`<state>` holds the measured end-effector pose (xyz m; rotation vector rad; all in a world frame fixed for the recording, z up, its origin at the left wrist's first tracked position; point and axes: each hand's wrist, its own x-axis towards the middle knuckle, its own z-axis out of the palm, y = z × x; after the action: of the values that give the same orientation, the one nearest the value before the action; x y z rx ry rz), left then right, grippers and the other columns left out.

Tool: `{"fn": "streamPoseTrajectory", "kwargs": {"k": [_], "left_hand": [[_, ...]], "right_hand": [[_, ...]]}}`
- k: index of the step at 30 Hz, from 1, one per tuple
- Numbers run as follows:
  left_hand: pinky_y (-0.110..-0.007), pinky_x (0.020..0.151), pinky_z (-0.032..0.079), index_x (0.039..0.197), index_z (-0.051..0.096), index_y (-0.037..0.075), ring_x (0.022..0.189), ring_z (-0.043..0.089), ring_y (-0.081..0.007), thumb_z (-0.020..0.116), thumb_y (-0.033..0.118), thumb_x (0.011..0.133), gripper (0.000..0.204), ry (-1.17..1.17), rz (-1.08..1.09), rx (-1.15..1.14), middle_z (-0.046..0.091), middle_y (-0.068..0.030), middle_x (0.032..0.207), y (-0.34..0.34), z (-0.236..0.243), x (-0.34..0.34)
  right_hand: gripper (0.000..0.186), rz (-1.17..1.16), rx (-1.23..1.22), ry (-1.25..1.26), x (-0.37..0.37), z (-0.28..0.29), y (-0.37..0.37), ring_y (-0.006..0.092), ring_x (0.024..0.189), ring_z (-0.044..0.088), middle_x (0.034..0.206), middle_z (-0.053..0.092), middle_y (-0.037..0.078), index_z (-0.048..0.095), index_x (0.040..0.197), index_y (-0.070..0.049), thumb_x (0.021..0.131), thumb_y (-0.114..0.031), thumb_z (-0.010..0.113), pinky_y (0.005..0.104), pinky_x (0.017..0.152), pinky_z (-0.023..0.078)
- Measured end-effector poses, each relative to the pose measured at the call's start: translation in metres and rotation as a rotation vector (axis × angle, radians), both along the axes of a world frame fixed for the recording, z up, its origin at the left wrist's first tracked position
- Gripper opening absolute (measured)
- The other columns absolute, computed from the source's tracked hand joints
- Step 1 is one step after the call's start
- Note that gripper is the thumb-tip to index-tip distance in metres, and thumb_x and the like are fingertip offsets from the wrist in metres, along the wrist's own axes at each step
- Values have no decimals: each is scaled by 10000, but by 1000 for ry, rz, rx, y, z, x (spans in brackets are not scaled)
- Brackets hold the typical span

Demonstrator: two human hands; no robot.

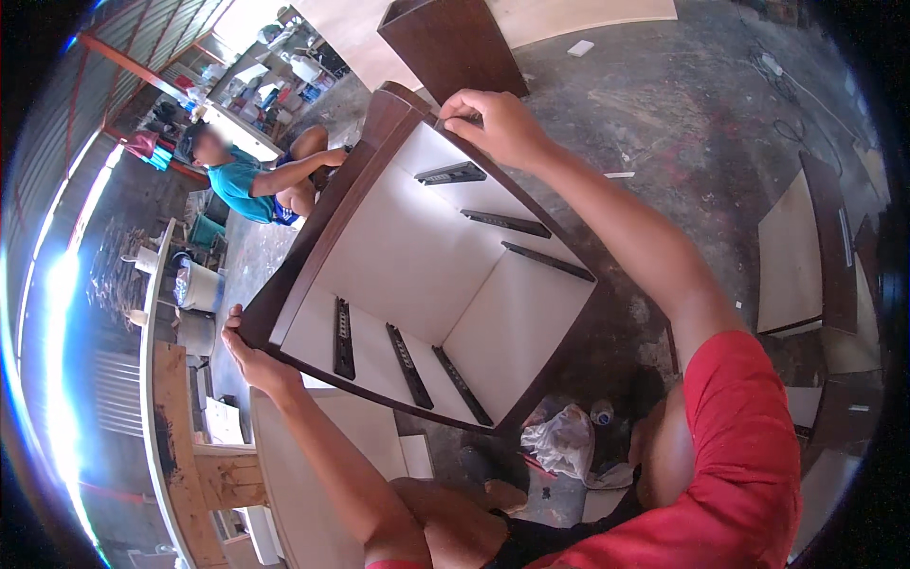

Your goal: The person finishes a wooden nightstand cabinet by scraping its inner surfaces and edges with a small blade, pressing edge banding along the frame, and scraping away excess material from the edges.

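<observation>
In front of me a dark brown drawer cabinet (408, 228) stands tilted, its open, pale-lined side facing me. Black drawer runners (403, 365) are fixed in several places along two opposite inner walls. At the left corner, my left hand (254, 356) is closed around the overhanging edge of the cabinet's dark board. My right hand (493, 126) grips the far upper corner, thumb and fingers bent over the rim. Parts of the fingers of both hands are hidden behind the edges.
Another person in a teal shirt (245, 185) sits low just beyond the cabinet. A brown box-like unit (455, 47) stands behind it. Cabinet parts (796, 256) lie at right. Near my legs are a white plastic bag (559, 441) and pale boards (332, 427); buckets (199, 284) stand at left.
</observation>
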<state>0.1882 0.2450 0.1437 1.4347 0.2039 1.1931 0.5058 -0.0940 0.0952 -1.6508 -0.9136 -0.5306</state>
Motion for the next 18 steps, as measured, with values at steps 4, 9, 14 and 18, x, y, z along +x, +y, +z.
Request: {"fn": "streamPoseTrajectory", "kwargs": {"k": [4, 9, 14, 18], "left_hand": [[-418, 1114, 434, 1076, 557, 130, 1228, 553, -237, 312, 320, 1134, 316, 12, 28, 20, 591, -70, 1328, 0, 0, 3], [-419, 1091, 458, 1075, 555, 137, 1217, 565, -241, 320, 311, 1134, 299, -3, -15, -35, 596, -69, 1331, 3, 0, 2], [-421, 1080, 469, 1081, 556, 132, 1213, 567, -250, 319, 327, 1132, 311, 49, 21, -19, 594, -74, 1334, 5, 2, 2], [-409, 1081, 462, 1093, 559, 123, 1200, 574, -244, 322, 326, 1126, 314, 78, 30, -23, 595, -70, 1306, 4, 2, 6]], "right_hand": [[175, -16, -33, -33, 4, 3, -1, 263, 990, 744, 1040, 774, 101, 696, 1074, -63, 956, -192, 703, 367, 860, 555], [153, 8, -75, -100, 7, 0, -11, 278, 948, 746, 1041, 771, 105, 699, 1061, -86, 950, -190, 708, 380, 800, 561], [137, -84, -237, -198, 1, -12, -25, 294, 852, 743, 914, 770, 98, 735, 999, -148, 914, -252, 710, 418, 795, 560], [140, -57, -321, -178, 3, -31, -35, 296, 862, 718, 883, 759, 59, 727, 994, -180, 910, -290, 717, 462, 881, 501]]}}
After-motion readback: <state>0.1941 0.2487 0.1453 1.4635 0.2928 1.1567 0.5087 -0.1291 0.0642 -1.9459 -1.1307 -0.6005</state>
